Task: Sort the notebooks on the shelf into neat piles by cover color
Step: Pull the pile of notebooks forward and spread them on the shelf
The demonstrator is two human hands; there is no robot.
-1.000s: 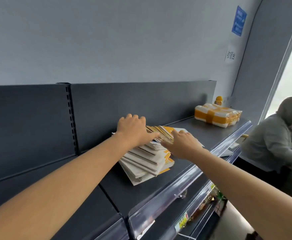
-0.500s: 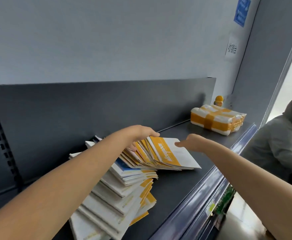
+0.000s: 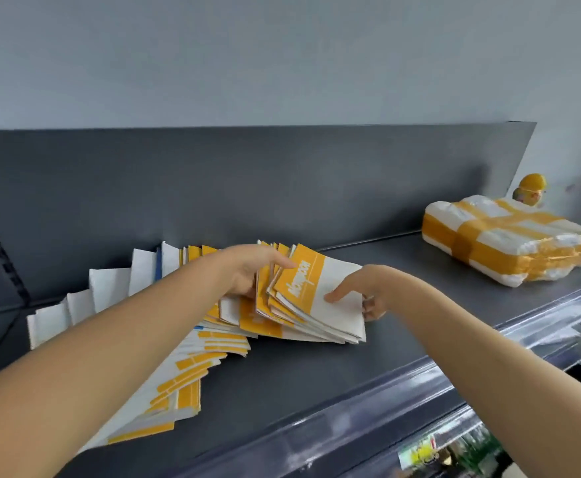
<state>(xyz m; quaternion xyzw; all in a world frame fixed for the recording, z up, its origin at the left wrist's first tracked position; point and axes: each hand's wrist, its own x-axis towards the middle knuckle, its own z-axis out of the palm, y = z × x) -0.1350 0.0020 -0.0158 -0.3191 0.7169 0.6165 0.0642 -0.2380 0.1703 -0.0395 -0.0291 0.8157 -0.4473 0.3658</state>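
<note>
On one shelf (image 3: 316,374), left hand (image 3: 247,270) and right hand (image 3: 375,291), fingers (image 3: 337,294) round fanned notebooks (image 3: 337,317).

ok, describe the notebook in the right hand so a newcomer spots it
On the dark grey metal shelf, a fan of orange-and-white notebooks spreads from the left. At the fan's right end lies the top notebook, pinched at its edge by the right hand. Unlike its neighbours, its whole cover shows: orange band with white lettering, plain white panel.

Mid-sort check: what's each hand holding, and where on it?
Right hand pinches the top yellow notebook at its white right edge, thumb on top, fingers underneath. Left hand lies over the yellow ends of the fanned notebooks; whether it grips them cannot be told.
</note>
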